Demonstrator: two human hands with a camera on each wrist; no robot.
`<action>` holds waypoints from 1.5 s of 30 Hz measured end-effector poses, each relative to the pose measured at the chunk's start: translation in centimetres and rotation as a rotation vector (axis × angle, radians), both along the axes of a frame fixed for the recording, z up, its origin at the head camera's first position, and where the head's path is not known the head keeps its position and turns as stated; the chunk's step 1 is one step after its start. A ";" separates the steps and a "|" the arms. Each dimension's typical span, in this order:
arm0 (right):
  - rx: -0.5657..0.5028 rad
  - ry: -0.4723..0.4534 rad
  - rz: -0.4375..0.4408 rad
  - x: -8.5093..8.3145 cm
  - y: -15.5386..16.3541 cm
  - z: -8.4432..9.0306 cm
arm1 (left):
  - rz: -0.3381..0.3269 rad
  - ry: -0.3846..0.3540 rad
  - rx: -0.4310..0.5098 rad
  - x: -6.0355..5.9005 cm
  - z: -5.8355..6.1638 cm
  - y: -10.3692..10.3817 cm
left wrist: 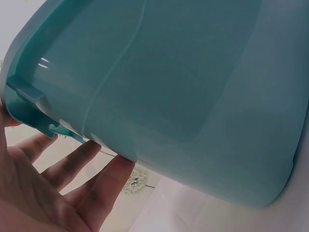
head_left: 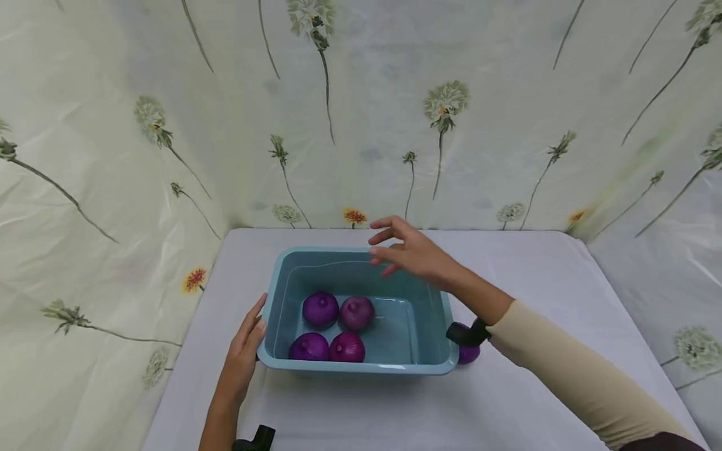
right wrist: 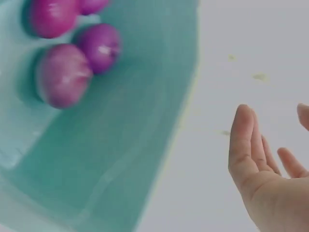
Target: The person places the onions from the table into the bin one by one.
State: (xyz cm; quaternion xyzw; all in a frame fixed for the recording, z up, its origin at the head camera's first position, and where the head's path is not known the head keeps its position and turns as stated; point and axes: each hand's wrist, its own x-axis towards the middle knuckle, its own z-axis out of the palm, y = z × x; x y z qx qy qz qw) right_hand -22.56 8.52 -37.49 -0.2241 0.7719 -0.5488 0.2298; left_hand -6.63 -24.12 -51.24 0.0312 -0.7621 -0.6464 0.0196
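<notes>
A blue plastic basin [head_left: 361, 368] sits on the white-covered table. Several purple onions [head_left: 357, 314] lie grouped in its left half. My left hand [head_left: 244, 347] rests against the basin's left side, its fingers extended along the outer wall; in the left wrist view, fingertips [left wrist: 118, 166] touch the wall below the rim. Above the back rim hovers my right hand [head_left: 412, 252], fingers spread and loosely bent, holding nothing. One more purple onion [head_left: 468, 354] lies on the table outside the basin's right side, partly hidden by the black wrist mount.
A white cloth [head_left: 536, 275] covers the table. Behind and beside it hangs a pale curtain [head_left: 372, 113] printed with dandelions. Black mounts [head_left: 256, 438] are worn on both wrists.
</notes>
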 end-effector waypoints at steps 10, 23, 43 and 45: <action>-0.008 0.198 -0.262 2.2 9.1 1.8 | 0.003 -0.022 -0.020 0.4 0.5 0.2; 0.296 0.285 -0.331 4.7 15.4 -5.8 | 0.012 -0.026 -0.029 0.4 0.2 0.4; 0.364 0.323 -0.168 8.3 16.6 -16.9 | 0.029 -0.041 -0.056 0.5 1.2 0.7; 0.372 0.336 -0.172 8.7 16.6 -17.5 | 0.027 -0.042 -0.055 0.5 1.2 0.8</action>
